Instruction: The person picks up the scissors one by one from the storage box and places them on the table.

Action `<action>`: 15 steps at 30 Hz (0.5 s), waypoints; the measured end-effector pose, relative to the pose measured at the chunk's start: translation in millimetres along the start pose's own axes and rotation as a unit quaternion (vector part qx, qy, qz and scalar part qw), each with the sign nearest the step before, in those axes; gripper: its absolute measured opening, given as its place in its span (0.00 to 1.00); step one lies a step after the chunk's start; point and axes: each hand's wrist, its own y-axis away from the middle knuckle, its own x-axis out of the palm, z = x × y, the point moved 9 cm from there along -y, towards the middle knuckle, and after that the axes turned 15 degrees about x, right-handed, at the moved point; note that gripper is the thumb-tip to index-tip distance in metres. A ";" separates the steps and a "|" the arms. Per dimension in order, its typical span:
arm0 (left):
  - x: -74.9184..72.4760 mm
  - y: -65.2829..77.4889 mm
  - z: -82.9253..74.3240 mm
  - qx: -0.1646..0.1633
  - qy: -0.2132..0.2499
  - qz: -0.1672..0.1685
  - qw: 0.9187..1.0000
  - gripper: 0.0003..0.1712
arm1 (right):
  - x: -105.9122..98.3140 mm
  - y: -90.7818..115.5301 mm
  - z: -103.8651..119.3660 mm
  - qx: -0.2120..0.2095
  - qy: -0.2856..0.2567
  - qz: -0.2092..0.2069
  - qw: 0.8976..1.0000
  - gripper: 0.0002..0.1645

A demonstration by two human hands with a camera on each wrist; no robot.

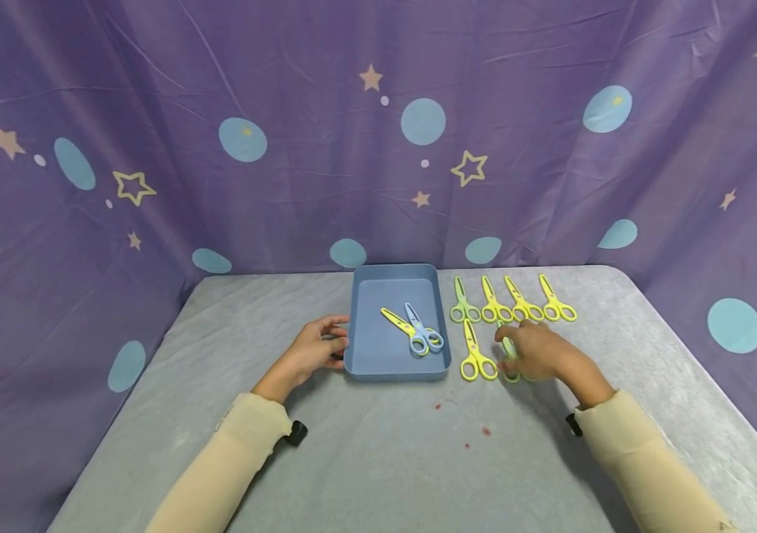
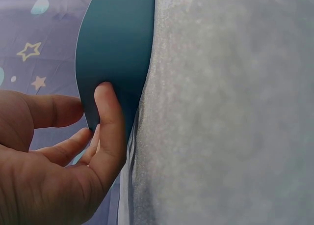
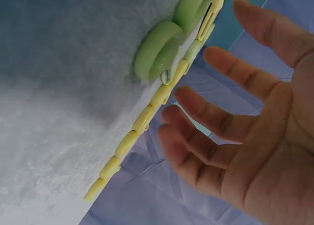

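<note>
"Facing us on the grey table is a shallow blue tray. Our left grip, a bare hand, rests loosely bent fingers against the tray's left outer wall. Our right grip hangs over green scissors in the front row, right of the tray; its fingers and thumb stand apart and hold nothing."

"How might we pick those scissors up well?"

"We would judge it best to pinch one handle loop between thumb and fingertip, then lift straight up so the neighbouring yellow scissors aren't dragged along, while our left fingers stop the tray from sliding."

"And what can we count?"

"One tray and eight pairs of scissors, though our right grip may hide something more. Two lie crossed in the tray: one yellow pair, with one blue pair overlapping it. Six lie on the table: in the back row, one green pair and three yellow pairs; in front, one yellow and the partly hidden green. By colour: five yellow, two green, one blue."
</note>
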 end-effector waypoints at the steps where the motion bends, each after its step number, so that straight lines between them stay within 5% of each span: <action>1: 0.0 -0.1 0.0 0.000 -0.001 0.000 1.000 0.30 | -1.6 -0.3 1.4 -0.005 0.003 -0.007 1.000 0.27; 15: -0.6 0.6 0.4 -0.003 -0.006 0.003 1.000 0.30 | -16.3 -8.7 19.1 -0.030 -0.006 -0.077 0.997 0.26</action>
